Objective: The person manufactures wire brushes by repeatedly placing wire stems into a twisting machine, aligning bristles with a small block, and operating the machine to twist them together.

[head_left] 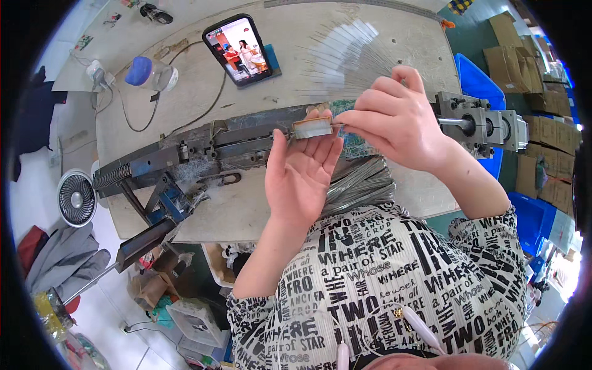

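Observation:
My left hand (299,179) is turned palm up in the middle, its fingers stretched out and its thumb apart. Across its fingers lies a small whitish rectangular piece (313,129) with a brown edge; some fingertips show above it. Thumb and forefinger of my right hand (394,120) pinch at the right end of this piece, seemingly on a thin wire (337,126). Both hands are above a long dark metal bench machine (243,143). Its right end carries a clamp-like head (481,125) with a shiny rod. Below the hands sits a bundle of grey wires (364,182).
Thin wires (345,58) lie fanned out on the table at the back. A lit phone (237,50) leans on a stand near a blue-lidded jar (151,74). A lever arm (145,245) juts out front left, by a fan (77,197). Cardboard boxes (549,139) are stacked at right.

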`<state>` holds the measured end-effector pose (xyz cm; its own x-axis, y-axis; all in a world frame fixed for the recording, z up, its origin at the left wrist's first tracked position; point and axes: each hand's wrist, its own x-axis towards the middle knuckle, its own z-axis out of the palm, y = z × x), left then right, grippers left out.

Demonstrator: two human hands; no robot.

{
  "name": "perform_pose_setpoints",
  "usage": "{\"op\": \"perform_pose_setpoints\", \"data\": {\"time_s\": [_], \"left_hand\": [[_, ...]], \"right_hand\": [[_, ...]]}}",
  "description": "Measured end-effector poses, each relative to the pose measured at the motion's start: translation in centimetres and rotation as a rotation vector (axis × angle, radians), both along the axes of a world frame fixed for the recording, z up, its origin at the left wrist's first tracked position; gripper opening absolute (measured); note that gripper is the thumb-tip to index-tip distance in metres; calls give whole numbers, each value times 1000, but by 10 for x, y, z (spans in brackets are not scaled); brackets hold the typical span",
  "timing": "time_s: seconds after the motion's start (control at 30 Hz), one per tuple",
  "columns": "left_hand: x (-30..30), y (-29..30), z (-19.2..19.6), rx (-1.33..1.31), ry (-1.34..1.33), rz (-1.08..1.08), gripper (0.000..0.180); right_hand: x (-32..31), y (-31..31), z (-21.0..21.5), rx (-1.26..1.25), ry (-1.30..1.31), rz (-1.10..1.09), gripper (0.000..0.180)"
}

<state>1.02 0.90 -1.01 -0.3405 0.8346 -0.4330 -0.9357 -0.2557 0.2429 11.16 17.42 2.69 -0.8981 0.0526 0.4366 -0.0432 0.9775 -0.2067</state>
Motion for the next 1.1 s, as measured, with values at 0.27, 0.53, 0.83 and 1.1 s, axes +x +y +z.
{"op": "perform_pose_setpoints", "data": {"time_s": [0.27, 0.53, 0.83, 1.1], "left_hand": [[1, -2, -1, 14, 69, -20, 64], [1, -1, 0, 5, 36, -4, 66], [-1, 0, 14, -28, 104, -64, 70], [-2, 3, 8, -127, 194, -97, 70]], "right_hand": [[4, 0, -1, 108, -2, 29, 24], [-1, -1, 4, 46, -2, 31, 19], [12, -7, -14, -80, -26, -116, 17], [35, -6, -7, -103, -16, -160, 27]]}}
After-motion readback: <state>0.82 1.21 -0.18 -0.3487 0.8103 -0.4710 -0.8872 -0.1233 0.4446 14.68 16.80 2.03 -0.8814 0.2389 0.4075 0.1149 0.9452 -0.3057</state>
